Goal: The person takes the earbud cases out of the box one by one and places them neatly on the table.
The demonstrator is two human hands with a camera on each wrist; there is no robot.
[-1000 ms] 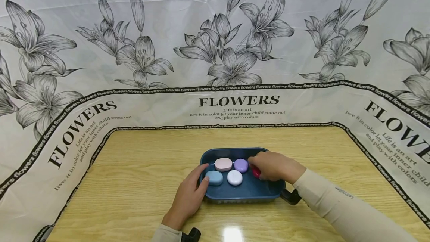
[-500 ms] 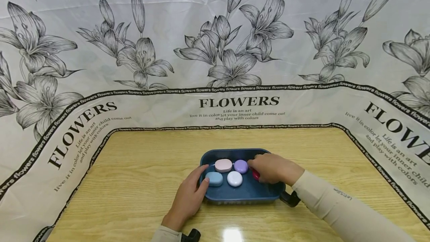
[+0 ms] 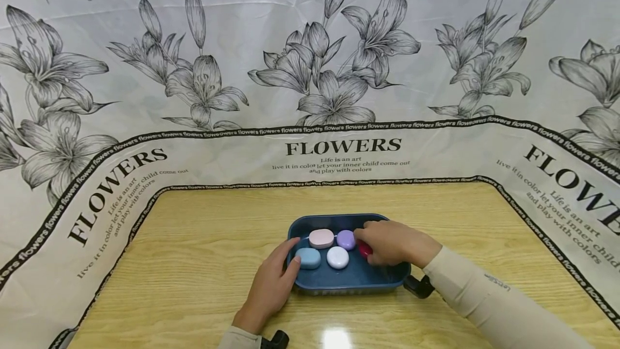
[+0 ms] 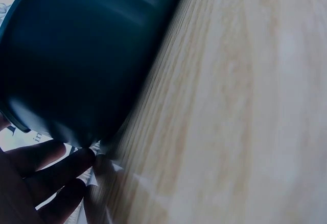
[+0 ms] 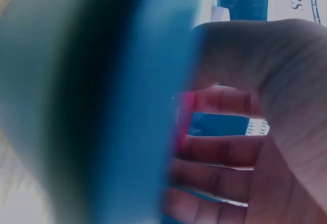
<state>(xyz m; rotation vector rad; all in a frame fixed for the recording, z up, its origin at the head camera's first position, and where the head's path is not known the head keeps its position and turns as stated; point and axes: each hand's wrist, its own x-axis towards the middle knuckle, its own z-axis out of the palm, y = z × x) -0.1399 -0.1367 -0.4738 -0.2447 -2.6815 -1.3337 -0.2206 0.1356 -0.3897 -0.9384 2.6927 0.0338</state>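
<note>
A blue plastic basin [image 3: 349,286] holds several small, smooth, rounded pieces that look like little soaps or cases. Pale pink [image 3: 322,238] and purple [image 3: 346,239] pieces form a back row; a light blue piece [image 3: 308,258] and a white piece [image 3: 337,258] lie in front. My left hand [image 3: 271,281] grips the basin's left side, thumb and forefinger at the rim; in the left wrist view its other fingers [image 4: 56,170] sit against the outer wall. My right hand [image 3: 394,244] reaches in at the right end and holds a red piece [image 3: 365,249], mostly covered by the fingers.
The basin stands on a light wood-grain table [image 3: 203,241]. A white cloth printed with lilies and lettering [image 3: 344,146] hangs behind and along both sides. Black wrist-camera mounts [image 3: 419,286] sit by each wrist, the right one close to the basin's corner.
The right hand has shifted slightly left with the red piece, bringing it nearer the purple one. The left hand and the other pieces have stayed in place.
</note>
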